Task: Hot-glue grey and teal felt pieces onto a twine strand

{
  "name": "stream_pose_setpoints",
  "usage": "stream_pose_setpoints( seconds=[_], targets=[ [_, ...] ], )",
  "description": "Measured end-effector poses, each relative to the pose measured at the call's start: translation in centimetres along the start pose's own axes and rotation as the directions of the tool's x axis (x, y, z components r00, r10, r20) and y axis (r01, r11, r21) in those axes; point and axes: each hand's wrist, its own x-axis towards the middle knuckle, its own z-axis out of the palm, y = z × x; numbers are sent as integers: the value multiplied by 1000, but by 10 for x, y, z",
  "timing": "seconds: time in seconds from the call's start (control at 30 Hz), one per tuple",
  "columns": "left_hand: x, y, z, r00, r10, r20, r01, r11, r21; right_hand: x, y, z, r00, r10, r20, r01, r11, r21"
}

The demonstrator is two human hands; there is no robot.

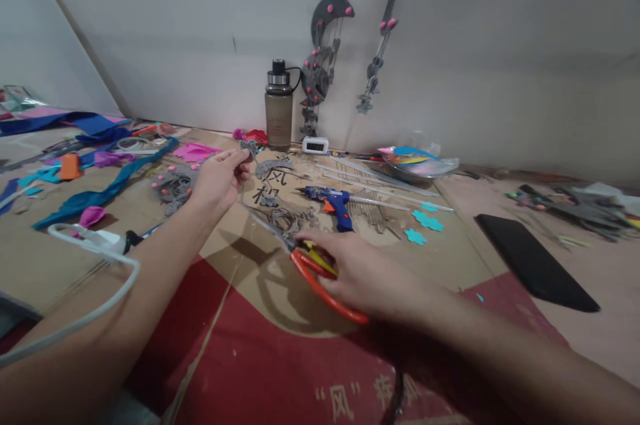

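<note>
My left hand [220, 178] pinches a small grey felt cutout [249, 147] between thumb and fingertips, above the cardboard. A string seems to run down from it to other grey pieces, among them a felt crescent [274, 165]. In my right hand [367, 271] is a pair of scissors [320, 287] with orange-red handles, yellow showing inside the grip. Their blades point up and left, toward the left hand; whether they are parted I cannot tell. A blue glue gun [342, 210] lies just beyond the right hand, beside a tangle of grey string [285, 219].
Against the wall stand a bottle [279, 115] and a small white clock [315, 145], near hanging grey felt ornaments [320, 75]. Turquoise cutouts [427, 220] and a black phone-like slab [537, 261] lie right. At left are felt strips [117, 186] and a white cable [131, 281] across my forearm.
</note>
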Motion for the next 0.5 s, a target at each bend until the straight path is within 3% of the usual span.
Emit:
stream_pose_setpoints(
  seconds=[0.13,0.27,0.4,0.5],
  targets=[
    [-3,-2,3,999,-35,33,35,999,-9,8,7,-13,996,-44,-76,60,975,215],
    [-11,-2,9,994,-52,100,56,998,-37,14,19,-14,990,28,-137,22,936,350],
    [-15,-2,11,991,-68,113,72,997,-29,18,26,-14,983,147,-105,-82,880,468],
    [-15,-2,10,984,-118,132,115,993,25,20,30,-17,984,168,-61,-114,853,509]
  ],
)
